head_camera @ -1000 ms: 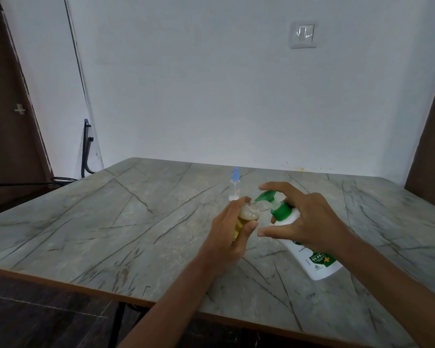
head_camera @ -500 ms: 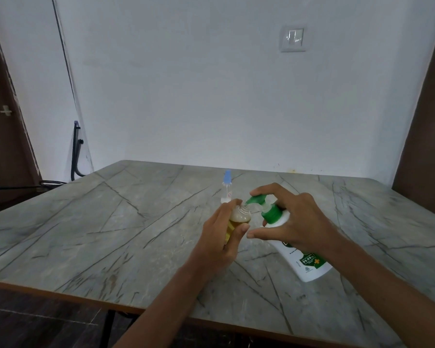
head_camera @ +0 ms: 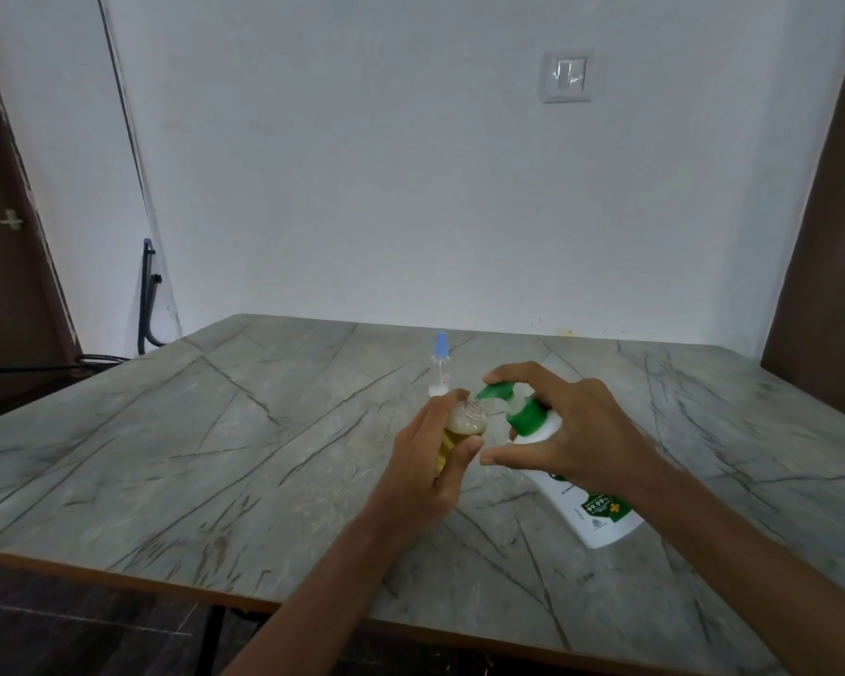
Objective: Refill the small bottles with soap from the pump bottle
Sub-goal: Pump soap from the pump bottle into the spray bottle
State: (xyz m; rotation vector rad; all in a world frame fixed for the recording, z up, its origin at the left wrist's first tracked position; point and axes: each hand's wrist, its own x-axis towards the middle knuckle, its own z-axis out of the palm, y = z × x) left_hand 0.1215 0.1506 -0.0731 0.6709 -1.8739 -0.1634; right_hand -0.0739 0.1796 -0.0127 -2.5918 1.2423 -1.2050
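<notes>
My left hand grips a small clear bottle with yellow soap in it, its open mouth turned up. My right hand holds the white pump bottle with a green pump head; its fingers curl over the pump top and the thumb reaches under the neck. The pump bottle leans toward the left, base on the table, and its spout sits right above the small bottle's mouth. A second small bottle with a blue cap stands upright just behind my left hand.
The grey marble-pattern table reaches back to a white wall with a switch plate. Its front edge runs close to me. A dark door is at the left, a dark metal frame leans in the corner.
The view has shifted a little. Both hands keep the same hold, with the spout staying over the small bottle's mouth.
</notes>
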